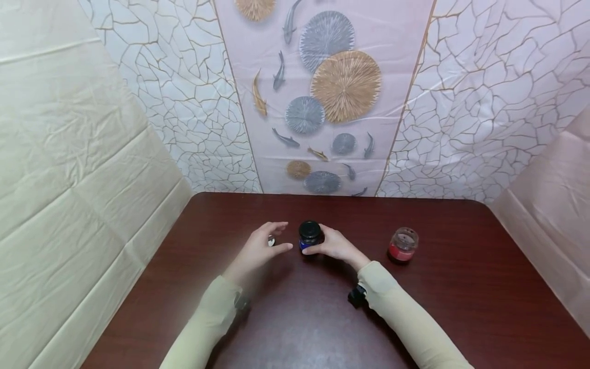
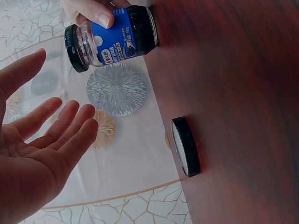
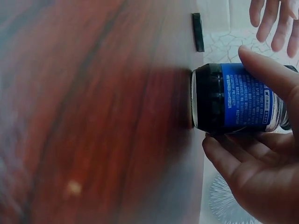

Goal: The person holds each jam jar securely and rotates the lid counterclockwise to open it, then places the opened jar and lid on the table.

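My right hand (image 1: 335, 244) holds a glass jar (image 1: 310, 237) by its sides, thumb on one side and fingers round the other. The jar (image 2: 114, 37) has a blue label, dark contents and a black lid (image 2: 76, 48) on top. It stands upright, its base right at the table surface in the right wrist view. To its left, my left hand (image 1: 258, 249) hovers with fingers apart and holds nothing. Close by that hand, a loose black lid (image 2: 186, 147) with a pale inner side lies on the table; the hand partly hides it in the head view.
A second glass jar (image 1: 403, 245), red-labelled and with an uncovered mouth, stands on the table to the right. The dark reddish-brown table (image 1: 304, 318) reaches back to a patterned cloth (image 1: 322, 154), with plain cloth (image 1: 92, 154) along the left side.
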A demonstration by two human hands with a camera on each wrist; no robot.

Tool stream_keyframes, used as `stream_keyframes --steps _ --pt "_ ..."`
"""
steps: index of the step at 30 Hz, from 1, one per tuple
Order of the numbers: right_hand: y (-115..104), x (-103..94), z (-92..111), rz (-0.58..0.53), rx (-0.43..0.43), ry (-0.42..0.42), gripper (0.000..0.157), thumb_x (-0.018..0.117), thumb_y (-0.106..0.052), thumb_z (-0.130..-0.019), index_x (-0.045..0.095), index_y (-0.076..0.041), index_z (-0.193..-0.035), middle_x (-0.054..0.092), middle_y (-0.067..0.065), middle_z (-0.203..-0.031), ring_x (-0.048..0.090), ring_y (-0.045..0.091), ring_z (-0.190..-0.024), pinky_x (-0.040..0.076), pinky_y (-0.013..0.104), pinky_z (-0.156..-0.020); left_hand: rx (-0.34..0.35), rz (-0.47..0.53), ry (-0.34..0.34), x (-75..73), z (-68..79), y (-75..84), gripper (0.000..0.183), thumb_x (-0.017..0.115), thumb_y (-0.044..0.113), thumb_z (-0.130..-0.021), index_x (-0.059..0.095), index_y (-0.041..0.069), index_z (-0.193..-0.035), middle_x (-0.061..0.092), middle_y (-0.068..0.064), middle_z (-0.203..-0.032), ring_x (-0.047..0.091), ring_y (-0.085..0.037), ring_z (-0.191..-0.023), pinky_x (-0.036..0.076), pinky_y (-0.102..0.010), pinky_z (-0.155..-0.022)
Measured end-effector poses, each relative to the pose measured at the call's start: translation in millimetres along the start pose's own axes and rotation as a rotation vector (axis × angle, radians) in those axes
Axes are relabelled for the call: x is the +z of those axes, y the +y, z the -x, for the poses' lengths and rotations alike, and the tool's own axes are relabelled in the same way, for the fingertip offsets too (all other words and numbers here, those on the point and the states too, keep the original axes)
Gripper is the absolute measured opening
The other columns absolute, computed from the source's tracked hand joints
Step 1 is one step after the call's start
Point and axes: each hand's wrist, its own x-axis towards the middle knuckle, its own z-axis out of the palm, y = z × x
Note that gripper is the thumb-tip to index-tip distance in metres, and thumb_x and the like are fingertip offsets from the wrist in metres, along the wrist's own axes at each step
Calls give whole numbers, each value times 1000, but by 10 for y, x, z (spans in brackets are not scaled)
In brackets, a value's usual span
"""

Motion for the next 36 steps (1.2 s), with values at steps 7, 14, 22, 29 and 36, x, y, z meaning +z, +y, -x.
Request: stream_keyframes --steps 7,14,22,29,36 --pt "-13 17 -2 13 -2 24 75 89 -34 -76 57 -7 -138 68 6 -122 61 22 -112 47 45 -98 6 14 5 -14 10 5 58 80 27 -88 59 10 -140 62 -8 -130 59 -30 -121 47 -46 -103" --pt "2 -16 0 2 -16 12 76 89 -34 -75 57 -9 -139 67 5 -122 61 21 -112 47 45 -98 17 20 15 -28 26 22 56 79 28 -89 60 11 -139 61 -6 -132 59 -30 -120 46 -48 -103" --pt "4 -69 46 12 -13 -14 77 88 -33 -77 55 -10 -142 67 5 -124 61 22 -113 47 46 -98 3 7 0 -60 41 51 56 79 29 -89 60 13 -139 61 -4 -132 59 -30 -120 45 -49 -104" --pt "35 -147 135 70 -18 -2 77 88 -36 -76 56 -9 -141 67 6 -124 61 23 -112 48 46 -97 25 16 -1 -39 46 69 56 79 27 -89 60 10 -139 62 -6 -132 58 -33 -120 44 -52 -105" --pt "91 -269 286 107 -1 21 76 88 -38 -76 57 -9 -140 67 6 -123 61 24 -114 47 48 -99 39 51 -20 -7 56 115 54 79 25 -89 60 11 -138 62 -5 -130 57 -36 -121 43 -54 -106"
